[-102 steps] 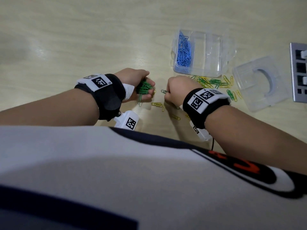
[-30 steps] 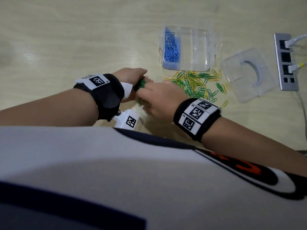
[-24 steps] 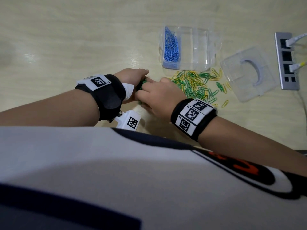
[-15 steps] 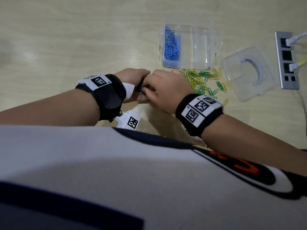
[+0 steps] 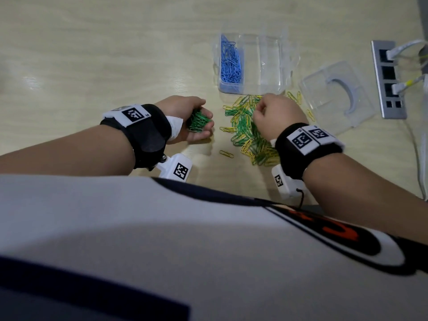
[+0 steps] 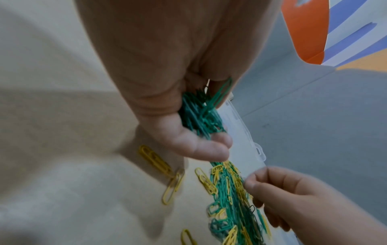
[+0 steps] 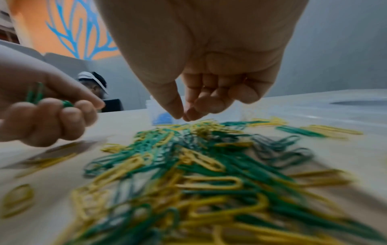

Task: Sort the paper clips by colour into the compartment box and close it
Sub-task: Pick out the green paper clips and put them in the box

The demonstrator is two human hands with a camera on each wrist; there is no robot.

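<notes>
My left hand [image 5: 201,118] lies palm up on the table and cups a bunch of green paper clips [image 5: 198,120], which the left wrist view shows as green clips [image 6: 201,116] packed between thumb and fingers. To its right, my right hand [image 5: 258,112] hovers over a mixed pile of green and yellow clips [image 5: 246,133]. Its thumb and forefinger tips [image 7: 178,112] meet just above that pile [image 7: 199,165], with no clip seen between them. Behind the pile stands the clear compartment box [image 5: 281,63], open. Blue clips [image 5: 230,63] fill its left compartment.
The box's clear lid [image 5: 335,98] lies loose to the right of the box. A grey power strip [image 5: 389,79] with white cables plugged in sits at the far right. A few stray yellow clips [image 5: 226,154] lie near the pile.
My right hand has pulled away from the left hand, moving right and forward over the mixed pile. The left hand stays put and its green bunch is uncovered again.
</notes>
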